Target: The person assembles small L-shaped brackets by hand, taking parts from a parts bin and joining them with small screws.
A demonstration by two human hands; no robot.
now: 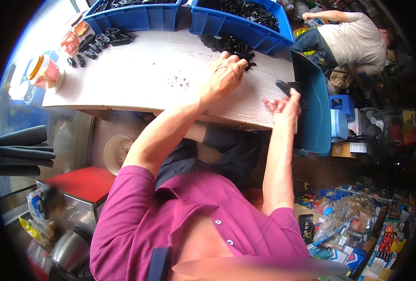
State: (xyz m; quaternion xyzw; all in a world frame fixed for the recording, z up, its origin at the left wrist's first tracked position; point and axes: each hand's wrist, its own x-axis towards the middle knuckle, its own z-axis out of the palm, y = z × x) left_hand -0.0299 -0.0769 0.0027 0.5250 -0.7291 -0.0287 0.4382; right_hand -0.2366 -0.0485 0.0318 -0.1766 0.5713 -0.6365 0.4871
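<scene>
My left hand (pixel 226 77) reaches over the table (pixel 137 70) with its fingers bent down at the near edge of a loose heap of small black plastic pieces (pixel 224 44). Whatever its fingertips pinch is hidden. Close to the table's right edge, my right hand (pixel 285 110) grips a long black plastic part (pixel 283 87) between thumb and fingers. At the far left of the tabletop lies a group of longer black plastic parts (pixel 98 45).
Two blue crates, one left (pixel 133 18) and one right (pixel 241 25), hold black parts at the table's far side. A teal bin (pixel 313 122) stands against the right edge. A lidded jar (pixel 43 71) sits at left. Another person (pixel 353 42) bends over at far right.
</scene>
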